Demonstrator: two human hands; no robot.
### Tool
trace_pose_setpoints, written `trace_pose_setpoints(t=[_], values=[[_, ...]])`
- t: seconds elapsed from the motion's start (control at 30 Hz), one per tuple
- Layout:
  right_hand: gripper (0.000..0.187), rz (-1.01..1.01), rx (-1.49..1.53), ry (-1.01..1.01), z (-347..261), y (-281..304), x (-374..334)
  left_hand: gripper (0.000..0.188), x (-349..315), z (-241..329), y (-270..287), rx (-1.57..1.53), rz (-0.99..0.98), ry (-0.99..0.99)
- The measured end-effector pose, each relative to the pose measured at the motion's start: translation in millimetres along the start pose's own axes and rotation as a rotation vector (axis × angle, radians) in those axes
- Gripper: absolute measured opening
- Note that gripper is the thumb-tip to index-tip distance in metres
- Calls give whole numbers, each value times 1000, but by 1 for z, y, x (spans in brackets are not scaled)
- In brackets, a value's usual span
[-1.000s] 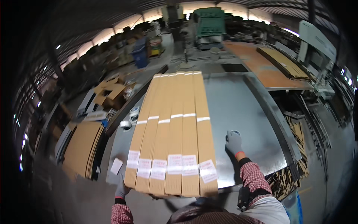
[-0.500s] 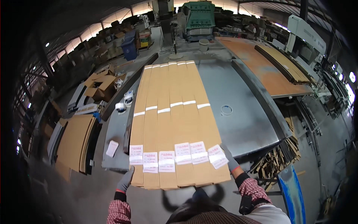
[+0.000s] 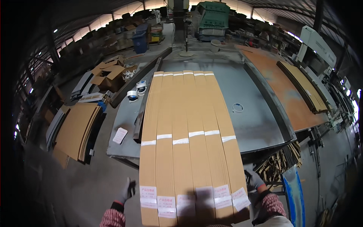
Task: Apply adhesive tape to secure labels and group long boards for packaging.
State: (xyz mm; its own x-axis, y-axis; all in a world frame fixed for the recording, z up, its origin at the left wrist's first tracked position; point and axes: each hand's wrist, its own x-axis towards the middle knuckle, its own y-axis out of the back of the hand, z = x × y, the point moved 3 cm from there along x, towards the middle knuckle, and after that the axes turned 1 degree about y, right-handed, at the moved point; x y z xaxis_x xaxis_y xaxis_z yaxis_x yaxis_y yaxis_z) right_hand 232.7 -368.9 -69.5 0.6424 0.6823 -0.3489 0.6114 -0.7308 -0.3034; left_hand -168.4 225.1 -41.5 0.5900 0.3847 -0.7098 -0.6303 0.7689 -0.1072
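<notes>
Several long flat cardboard packs [image 3: 181, 109] lie side by side, their near ends reaching past the table's front edge toward my body. White tape bands [image 3: 164, 136] cross them at the middle and the far ends. Near the front, white labels with red print, such as one paper label [image 3: 148, 196], sit under clear or white tape. My left hand [image 3: 126, 191], in a grey glove with dark fingertips, is beside the packs' left edge, fingers apart and holding nothing. Close to their right edge is my gloved right hand [image 3: 255, 180], fingers parted; whether it touches the cardboard I cannot tell.
The grey metal table [image 3: 249, 121] bears a tape roll [image 3: 237, 108] on the right, more tape rolls [image 3: 132, 95] and a stack of labels [image 3: 120, 135] on the left. Cardboard sheets [image 3: 77, 130] stand at left; scrap strips [image 3: 278, 160] and a blue panel [image 3: 294, 196] are at right.
The packs have slid toward me, their near ends farther off the table. Both hands held the sides near the front before; the left has come away and the right has shifted outward.
</notes>
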Motion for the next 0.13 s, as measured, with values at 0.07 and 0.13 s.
trace_pose_setpoints(t=[0.07, 0.13], values=[[49, -104, -691, 157, 21, 38, 42, 80, 50, 25, -14, -22, -175, -39], [58, -334, -1210, 237, 55, 60, 91, 83, 120, 11, -22, -73, -335, -97]])
